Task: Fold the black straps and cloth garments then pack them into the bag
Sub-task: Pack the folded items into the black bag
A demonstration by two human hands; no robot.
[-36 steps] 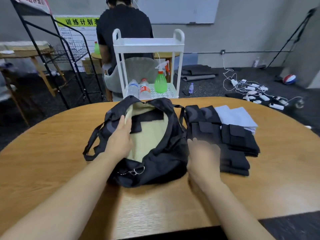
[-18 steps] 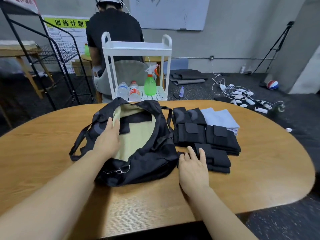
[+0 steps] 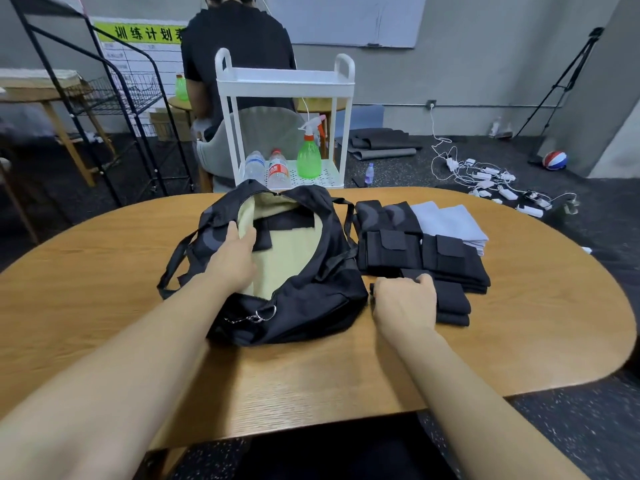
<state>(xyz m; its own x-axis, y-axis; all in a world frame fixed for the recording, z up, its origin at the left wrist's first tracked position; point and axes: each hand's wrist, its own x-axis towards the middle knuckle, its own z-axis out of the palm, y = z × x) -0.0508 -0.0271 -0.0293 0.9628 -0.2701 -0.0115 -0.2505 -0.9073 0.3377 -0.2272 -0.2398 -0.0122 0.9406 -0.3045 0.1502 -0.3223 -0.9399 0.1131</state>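
Note:
A black bag [image 3: 304,303] with pale yellow lining lies open on the wooden table [image 3: 519,341]; a folded black strap [image 3: 287,221] lies inside it. My left hand [image 3: 232,261] holds the bag's left rim, fingers over the lining. To the bag's right sit stacks of folded black straps [image 3: 450,258]. My right hand [image 3: 405,303] grips the left end of the nearest folded black strap [image 3: 450,299], fingers curled over its top. Folded light grey cloths [image 3: 450,220] lie behind the stacks.
A white cart [image 3: 284,84] with bottles and a green spray bottle [image 3: 309,157] stands beyond the table's far edge. A person in black sits behind it. A black wire rack [image 3: 104,98] is at the left; cables and chargers [image 3: 491,181] lie on the floor at right.
My right hand went from lying flat beside the nearest strap stack to curling its fingers over the stack's left end. My left hand stayed on the bag's rim.

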